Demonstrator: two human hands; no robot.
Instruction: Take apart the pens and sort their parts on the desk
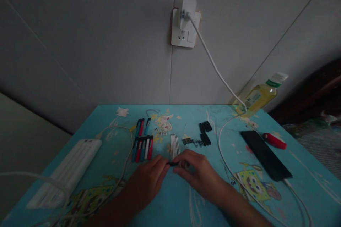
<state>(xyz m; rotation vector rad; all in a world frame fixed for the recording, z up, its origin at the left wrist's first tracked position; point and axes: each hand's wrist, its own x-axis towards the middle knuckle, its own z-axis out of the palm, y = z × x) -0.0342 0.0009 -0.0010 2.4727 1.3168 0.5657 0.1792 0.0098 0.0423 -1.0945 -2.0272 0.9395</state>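
Note:
Between my two hands is a small dark pen part, its exact kind too small to make out. My left hand pinches one end of it. The closed fingertips of my right hand meet its other end. Just beyond my fingers lie several thin white sticks like pen refills, side by side. Left of them, red, blue and white pen barrels with dark ends are set out in two groups. To the right are short black tubes and a line of tiny dark and silvery parts.
A white power strip lies at left with cords. On the right are a black phone with a cable, a red-handled object and a leaning bottle of yellow liquid. A white charger cable hangs from the wall socket.

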